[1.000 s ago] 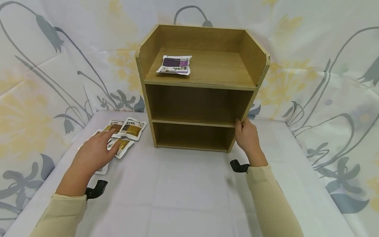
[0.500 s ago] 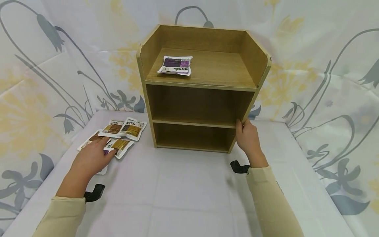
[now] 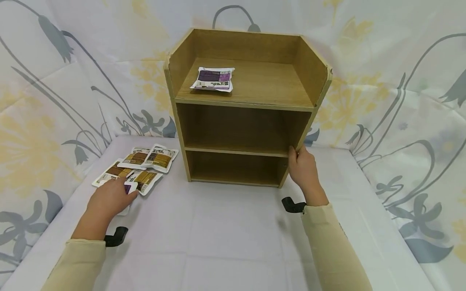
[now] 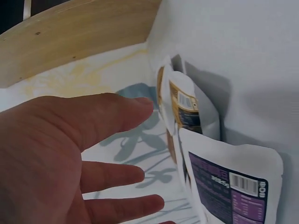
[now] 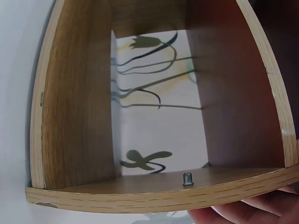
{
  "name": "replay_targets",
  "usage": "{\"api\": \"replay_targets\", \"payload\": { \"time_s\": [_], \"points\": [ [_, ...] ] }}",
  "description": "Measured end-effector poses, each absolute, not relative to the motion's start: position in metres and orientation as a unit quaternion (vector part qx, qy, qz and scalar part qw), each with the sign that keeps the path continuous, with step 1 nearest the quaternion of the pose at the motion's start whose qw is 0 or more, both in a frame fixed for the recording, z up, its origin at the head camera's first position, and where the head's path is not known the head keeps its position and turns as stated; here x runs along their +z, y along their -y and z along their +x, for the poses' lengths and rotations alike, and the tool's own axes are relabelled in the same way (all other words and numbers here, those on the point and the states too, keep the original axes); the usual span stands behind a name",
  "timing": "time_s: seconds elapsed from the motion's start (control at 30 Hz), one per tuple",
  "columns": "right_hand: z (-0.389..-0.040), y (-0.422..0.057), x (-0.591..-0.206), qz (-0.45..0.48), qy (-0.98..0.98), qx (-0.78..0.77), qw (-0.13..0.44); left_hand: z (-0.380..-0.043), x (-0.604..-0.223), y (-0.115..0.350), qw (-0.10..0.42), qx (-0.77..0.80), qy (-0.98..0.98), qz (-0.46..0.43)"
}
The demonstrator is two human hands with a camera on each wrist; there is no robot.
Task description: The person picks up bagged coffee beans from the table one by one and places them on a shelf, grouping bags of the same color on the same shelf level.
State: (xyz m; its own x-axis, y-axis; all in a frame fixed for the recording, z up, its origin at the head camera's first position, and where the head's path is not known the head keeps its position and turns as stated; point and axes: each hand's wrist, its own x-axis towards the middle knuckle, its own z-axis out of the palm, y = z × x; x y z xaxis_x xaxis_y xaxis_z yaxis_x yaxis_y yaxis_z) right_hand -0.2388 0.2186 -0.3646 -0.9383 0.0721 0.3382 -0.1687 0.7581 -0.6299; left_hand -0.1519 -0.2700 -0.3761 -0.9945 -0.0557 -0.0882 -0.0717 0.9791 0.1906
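My left hand [image 3: 109, 198] is over the near end of a pile of flat white food pouches on the table's left. Its thumb and fingers are spread in the left wrist view, with nothing between them. Closest to it is a pouch with a purple label [image 4: 229, 186]; in the head view the hand hides most of it. Pouches with brown-gold labels [image 3: 159, 157] lie just beyond. My right hand [image 3: 303, 167] grips the right side panel of a small wooden shelf [image 3: 245, 104], fingers curled behind the panel's edge in the right wrist view.
A purple-labelled pouch stack [image 3: 212, 79] lies on the shelf's top level, left of centre. Below are two compartments, and a small metal peg [image 5: 188, 179] sticks out inside the side panel. A floral cloth [image 3: 382, 101] hangs behind the white-covered table [image 3: 233, 226].
My left hand has drawn back toward me from the brown-gold pouches, uncovering more of them and part of the purple pouch. My right hand stays on the shelf's side.
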Motion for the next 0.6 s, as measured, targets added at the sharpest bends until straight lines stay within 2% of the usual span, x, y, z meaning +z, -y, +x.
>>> {"api": "replay_targets", "payload": {
  "time_s": [0.17, 0.6],
  "points": [
    [-0.241, -0.217, -0.365, 0.031, 0.921, 0.346, 0.176, -0.153, -0.382, 0.277, 0.079, 0.099, -0.991, -0.045],
    [-0.24, -0.218, -0.366, 0.027, 0.92, 0.35, 0.177, -0.16, -0.404, 0.287, 0.112, 0.1, -0.984, -0.097]
  ]
}}
